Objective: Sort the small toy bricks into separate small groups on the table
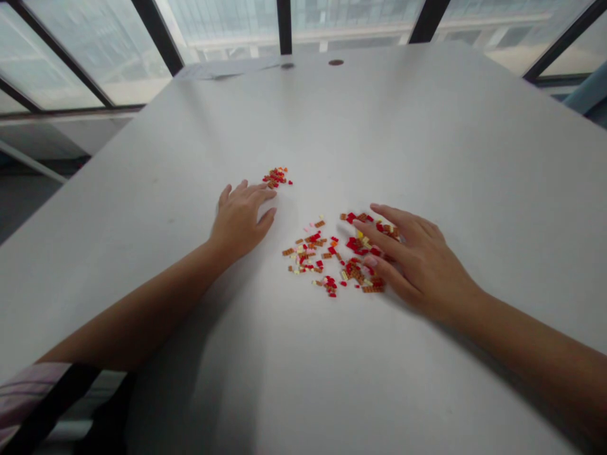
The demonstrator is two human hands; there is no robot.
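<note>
Small toy building bricks, mostly red and brown with some cream, pink and yellow, lie loose on the white table. My left hand (pixel 244 218) rests palm down with fingers apart, its fingertips at the near edge of a small brick pile (pixel 275 177). Over the right side of a larger brick heap (pixel 353 268) hovers my right hand (pixel 415 256), fingers spread and hiding some pieces beneath. Left of that heap, a looser scatter of bricks (pixel 308 253) lies between the two hands. Neither hand shows a brick held in it.
The white table (pixel 303 379) stretches to the windows (pixel 351 25) with dark frames. Two round spots, one a brown disc (pixel 336 62), sit near its far edge. A flat pale sheet (pixel 222 71) lies at the far left corner. A striped sleeve (pixel 61 404) shows at the lower left.
</note>
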